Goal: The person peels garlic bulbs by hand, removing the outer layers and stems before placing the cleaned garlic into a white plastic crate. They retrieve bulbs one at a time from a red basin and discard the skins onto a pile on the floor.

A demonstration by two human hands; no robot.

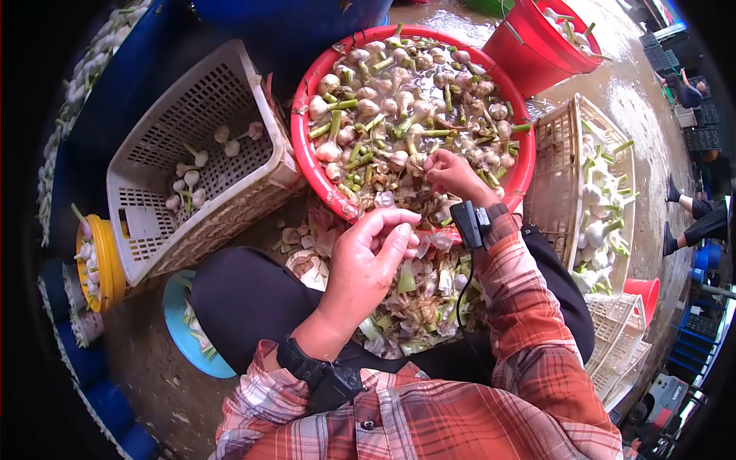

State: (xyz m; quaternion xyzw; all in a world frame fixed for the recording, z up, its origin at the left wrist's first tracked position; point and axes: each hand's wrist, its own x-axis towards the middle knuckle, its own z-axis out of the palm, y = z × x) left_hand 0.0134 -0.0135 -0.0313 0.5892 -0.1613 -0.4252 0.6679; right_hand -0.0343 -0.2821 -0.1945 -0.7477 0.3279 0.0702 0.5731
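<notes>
Plaid sleeves fill the near edge of the view, each wrist wrapped with a black strap-on device. The left hand is held half closed above the lap, thumb and fingers curled toward one another; nothing can be made out between them, so whether anything is gripped cannot be told. Just beyond it, the right hand is laid over the near rim of the red basin, fingertips bent down onto a garlic bulb. Contact is seen, but a firm grip cannot be confirmed.

Under both hands, a heap of peeled skins and cut stems is spread over the lap and the floor. Beyond the right hand, the basin is filled nearly to the rim with untrimmed garlic, green stalks attached.

To the left of the left hand, a tilted white basket is seen with only a few cleaned bulbs. To the right of the right hand, a second white basket is loaded more fully with trimmed bulbs. A red bucket is set beyond it on the wet floor.

The work is judged to be partly done: some bulbs have been cleaned, yet the greater share is left in the basin.
</notes>
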